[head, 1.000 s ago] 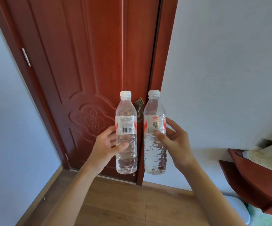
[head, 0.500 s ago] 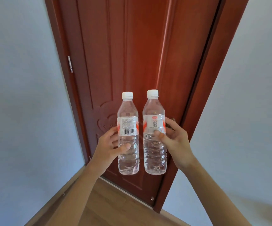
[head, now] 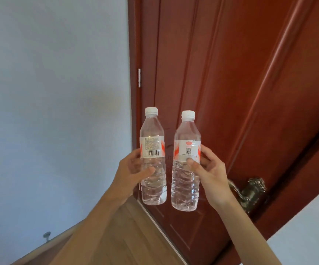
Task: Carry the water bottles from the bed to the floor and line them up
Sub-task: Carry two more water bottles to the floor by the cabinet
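Note:
Two clear water bottles with white caps and red-and-white labels are held upright in front of me, side by side with a small gap. My left hand (head: 133, 170) grips the left bottle (head: 153, 134) around its ribbed lower half. My right hand (head: 208, 173) grips the right bottle (head: 187, 136) at the label's lower edge. Both bottles hang in the air above the wooden floor (head: 135, 236). The bed is out of view.
A dark red wooden door (head: 221, 73) fills the right side, with a brass handle (head: 250, 192) just behind my right wrist and a hinge (head: 139, 77) at its left edge. A pale wall (head: 49, 92) stands on the left, with a doorstop (head: 46, 235) low on it.
My view has swung left, so the door shifted to the right and the left wall grew. Both hands kept their bottles upright in front of me, now slightly further apart.

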